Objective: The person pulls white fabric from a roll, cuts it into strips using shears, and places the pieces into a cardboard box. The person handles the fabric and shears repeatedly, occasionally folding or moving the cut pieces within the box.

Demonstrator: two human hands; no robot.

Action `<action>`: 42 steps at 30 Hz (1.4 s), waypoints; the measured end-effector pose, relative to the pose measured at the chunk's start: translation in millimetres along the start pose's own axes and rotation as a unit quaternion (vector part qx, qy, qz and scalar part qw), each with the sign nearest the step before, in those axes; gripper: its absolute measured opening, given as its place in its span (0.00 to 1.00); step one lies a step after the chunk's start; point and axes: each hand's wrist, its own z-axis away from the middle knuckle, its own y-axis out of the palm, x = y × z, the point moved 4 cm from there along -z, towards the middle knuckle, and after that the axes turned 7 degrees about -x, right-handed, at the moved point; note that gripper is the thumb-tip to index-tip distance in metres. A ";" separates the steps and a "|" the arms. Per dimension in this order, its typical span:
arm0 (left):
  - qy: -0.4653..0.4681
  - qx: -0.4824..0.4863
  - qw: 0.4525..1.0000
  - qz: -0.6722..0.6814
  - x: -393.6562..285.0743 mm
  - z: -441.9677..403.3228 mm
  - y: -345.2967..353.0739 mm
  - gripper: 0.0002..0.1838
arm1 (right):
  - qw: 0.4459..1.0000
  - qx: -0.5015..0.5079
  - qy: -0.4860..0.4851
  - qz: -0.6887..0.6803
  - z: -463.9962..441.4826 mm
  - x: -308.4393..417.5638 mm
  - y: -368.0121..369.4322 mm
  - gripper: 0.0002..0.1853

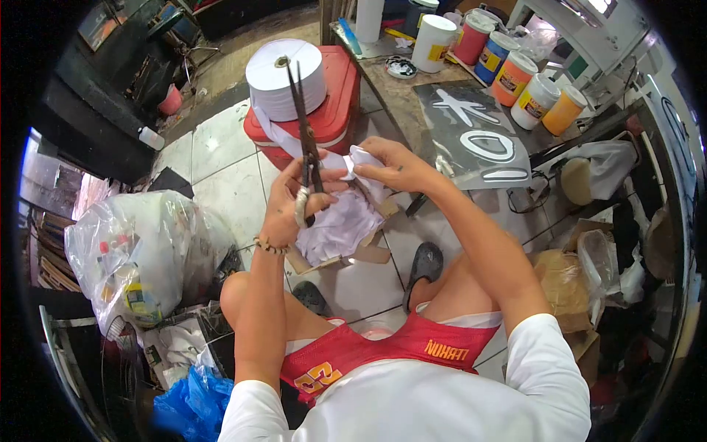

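My left hand [287, 197] is closed around a pair of scissors [307, 136], their long dark blades pointing up and away from me. Light wrapping covers part of the handle. A white ribbon [276, 132] runs down from a large roll [287, 77] to my hands, passing behind the scissors. My right hand [390, 163] pinches a folded end of this ribbon between thumb and fingers, close beside the left fingertips. Below both hands, an open cardboard box [379, 254] holds a heap of white strips [335, 228].
The roll rests on a red cooler [342, 88]. At the right, a workbench [383, 74] carries several paint jars [509, 77] and a black lettered sheet [471, 136]. A stuffed clear plastic bag [147, 250] is at the left, with a blue bag [193, 405] below it.
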 end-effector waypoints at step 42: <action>-0.119 0.155 0.980 -0.025 54.5 2.2 39.3 0.47 | 0.988 -0.087 0.075 -0.106 18.1 46.4 -111.2 0.34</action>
